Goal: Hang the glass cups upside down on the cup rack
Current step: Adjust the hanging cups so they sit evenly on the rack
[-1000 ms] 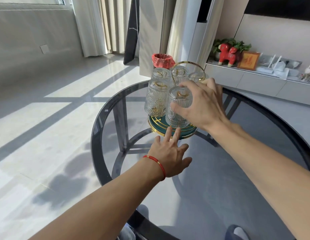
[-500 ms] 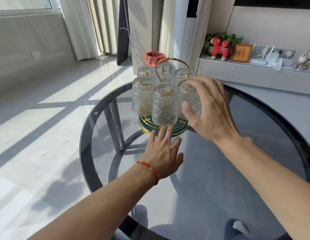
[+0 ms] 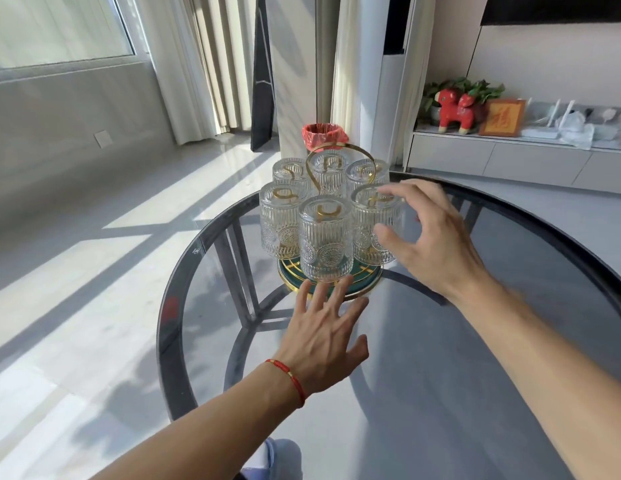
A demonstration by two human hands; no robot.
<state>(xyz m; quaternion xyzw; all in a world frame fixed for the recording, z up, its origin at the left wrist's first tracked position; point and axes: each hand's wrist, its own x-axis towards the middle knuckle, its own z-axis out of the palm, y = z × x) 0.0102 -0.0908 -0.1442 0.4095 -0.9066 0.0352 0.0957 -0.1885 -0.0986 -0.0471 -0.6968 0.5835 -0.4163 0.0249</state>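
Observation:
A cup rack with a round green and gold base (image 3: 366,284) and a gold loop handle (image 3: 338,148) stands on the round glass table (image 3: 510,341). Several ribbed glass cups hang upside down on its gold hooks; the nearest cup (image 3: 325,239) faces me, and another cup (image 3: 369,225) hangs at the right. My right hand (image 3: 428,237) hovers just right of that cup, fingers spread and curved, holding nothing. My left hand (image 3: 324,337) lies flat on the glass, fingertips touching the front of the base.
The table has a dark rim (image 3: 170,323) and dark legs seen through the glass. Behind it stand a red bin (image 3: 324,135), curtains and a low cabinet (image 3: 510,157) with a red toy and a frame. Sunlit floor lies to the left.
My right hand has let go of the cup at the rack's right side and drawn back a little, fingers opening. The left hand stays at the base.

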